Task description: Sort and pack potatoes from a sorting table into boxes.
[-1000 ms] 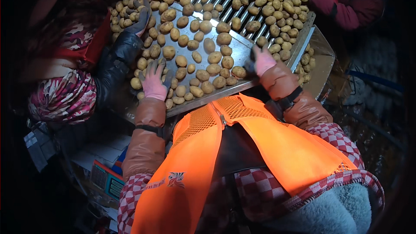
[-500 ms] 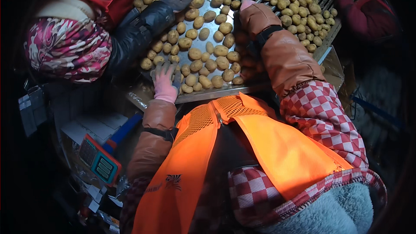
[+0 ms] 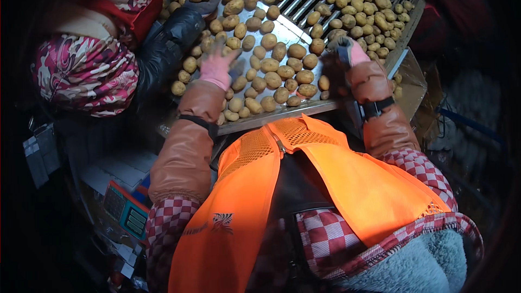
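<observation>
Several yellow-brown potatoes lie spread on a metal sorting table with rollers at its far end. My left hand, in a pink glove, rests with spread fingers on the potatoes at the table's near left. My right hand, in a pink and grey glove, is curled downward among potatoes at the near right side; whether it holds one is hidden. A co-worker's black sleeve and grey gloved hand reach over the potatoes from the left.
The co-worker's patterned pink head covering is close on my left. A teal weighing device sits low left. A cardboard box stands off the table's right edge. Another person in red is at the upper right.
My right hand reached far toward the rollers, then drew back to the near right side. My left hand slid forward over the potatoes. The co-worker's arm stays on the left.
</observation>
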A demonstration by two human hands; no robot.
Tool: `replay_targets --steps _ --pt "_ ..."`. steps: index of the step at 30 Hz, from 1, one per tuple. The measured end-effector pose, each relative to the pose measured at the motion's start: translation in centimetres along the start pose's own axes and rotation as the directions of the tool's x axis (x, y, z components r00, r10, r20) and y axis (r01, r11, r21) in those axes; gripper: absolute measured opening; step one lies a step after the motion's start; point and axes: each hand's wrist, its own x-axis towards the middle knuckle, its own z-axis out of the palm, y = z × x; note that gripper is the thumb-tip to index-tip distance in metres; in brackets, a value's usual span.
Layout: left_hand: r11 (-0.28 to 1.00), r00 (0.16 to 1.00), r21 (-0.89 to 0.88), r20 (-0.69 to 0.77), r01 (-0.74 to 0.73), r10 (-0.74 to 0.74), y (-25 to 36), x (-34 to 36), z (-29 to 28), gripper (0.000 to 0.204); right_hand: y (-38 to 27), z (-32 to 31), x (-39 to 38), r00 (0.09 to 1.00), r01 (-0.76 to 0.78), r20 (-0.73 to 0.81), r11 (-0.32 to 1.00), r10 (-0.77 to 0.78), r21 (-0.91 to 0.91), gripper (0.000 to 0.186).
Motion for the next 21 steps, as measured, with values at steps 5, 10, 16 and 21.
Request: replay_targets --steps 5,10,16,21 --pt "0.977 0.978 0.157 -0.173 0.143 -0.116 -0.1 1.1 -1.5 0.03 2.8 -0.3 -5.6 0.972 -0.232 0.017 0.972 0.233 -0.043 0.019" --pt "0.981 0.909 -0.19 0.404 -0.024 0.1 6.9 -1.4 -0.8 0.031 3.7 4.7 -5.9 0.921 -0.39 0.057 0.908 0.386 0.152 0.021" --pt "0.998 0.87 -0.028 0.491 0.062 -0.04 8.4 0.6 0.6 0.031 3.8 5.5 -3.4 0.953 -0.298 0.136 0.916 0.27 0.268 0.018" --pt "0.974 0.892 -0.13 0.438 0.185 -0.111 7.7 1.1 0.6 0.034 4.8 1.5 -4.5 0.971 -0.24 0.191 0.667 0.147 0.706 0.036"
